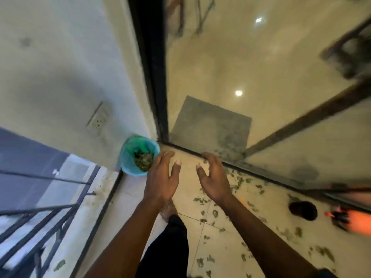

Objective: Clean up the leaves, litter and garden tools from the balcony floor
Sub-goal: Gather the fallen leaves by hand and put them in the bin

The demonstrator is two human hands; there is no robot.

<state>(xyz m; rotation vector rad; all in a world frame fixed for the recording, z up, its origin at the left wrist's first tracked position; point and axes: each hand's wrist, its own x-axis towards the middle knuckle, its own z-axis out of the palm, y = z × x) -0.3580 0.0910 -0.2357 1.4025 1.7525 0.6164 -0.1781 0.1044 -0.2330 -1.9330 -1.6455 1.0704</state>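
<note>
Left hand and right hand hover spread and empty beside green bin.

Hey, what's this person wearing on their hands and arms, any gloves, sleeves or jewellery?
The left hand and right hand are bare: no gloves, rings or watch. Forearms are bare too; a dark edge near the right elbow may be a sleeve.
</note>
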